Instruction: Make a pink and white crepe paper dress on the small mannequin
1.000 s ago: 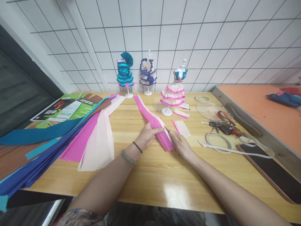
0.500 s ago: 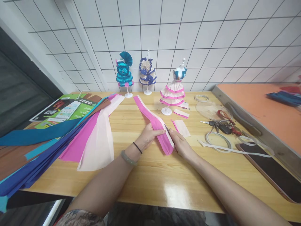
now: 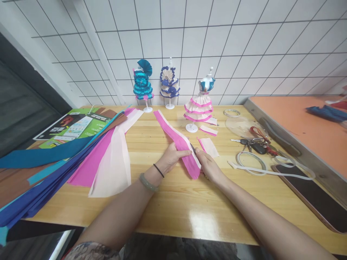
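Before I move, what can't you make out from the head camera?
- Dark tool, head view: mostly hidden by the right hand; type unclear.
- Left hand, head view: some fingers hidden under the pink-and-white strip.
- Teal strip, head view: far end cut off by the left edge.
- Printed sheet, head view: small text too small and blurred to read; part covered by strips.

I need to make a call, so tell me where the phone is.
The phone lies in the head view at the table's right edge, just nearer the person than the keys.
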Available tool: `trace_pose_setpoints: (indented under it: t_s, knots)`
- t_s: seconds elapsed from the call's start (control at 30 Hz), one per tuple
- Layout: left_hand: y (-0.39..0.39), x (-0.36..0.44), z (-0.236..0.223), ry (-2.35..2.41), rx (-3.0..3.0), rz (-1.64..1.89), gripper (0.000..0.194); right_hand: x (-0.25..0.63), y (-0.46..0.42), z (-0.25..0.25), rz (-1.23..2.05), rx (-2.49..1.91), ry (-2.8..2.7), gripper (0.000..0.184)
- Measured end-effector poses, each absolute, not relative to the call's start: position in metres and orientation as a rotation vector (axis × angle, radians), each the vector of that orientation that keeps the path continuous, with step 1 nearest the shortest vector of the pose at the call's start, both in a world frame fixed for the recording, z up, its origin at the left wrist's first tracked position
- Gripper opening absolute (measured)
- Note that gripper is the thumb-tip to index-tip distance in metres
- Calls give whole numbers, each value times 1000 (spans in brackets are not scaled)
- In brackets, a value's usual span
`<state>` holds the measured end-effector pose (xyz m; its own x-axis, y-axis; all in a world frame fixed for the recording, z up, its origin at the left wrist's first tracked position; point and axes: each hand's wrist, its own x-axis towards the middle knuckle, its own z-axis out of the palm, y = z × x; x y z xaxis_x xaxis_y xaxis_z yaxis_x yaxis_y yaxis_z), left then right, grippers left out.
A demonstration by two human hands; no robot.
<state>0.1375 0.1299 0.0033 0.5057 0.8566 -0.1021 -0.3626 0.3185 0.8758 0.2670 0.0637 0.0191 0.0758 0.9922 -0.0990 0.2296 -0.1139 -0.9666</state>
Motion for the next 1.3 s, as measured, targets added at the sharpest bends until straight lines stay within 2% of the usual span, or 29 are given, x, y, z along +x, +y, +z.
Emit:
trace_pose_setpoints:
  t_s: [0.37, 0.83, 1.3]
  knots:
    - [130, 138, 2, 633, 933, 874, 46, 267, 64, 18, 1160, -1480, -1241, 48]
    - [132, 136, 4, 577, 869, 878, 33, 269, 68, 14, 1092, -1450, -1294, 48]
    - [136, 135, -4, 572, 841, 935, 32, 270, 69, 8, 1035, -1475, -1371, 46]
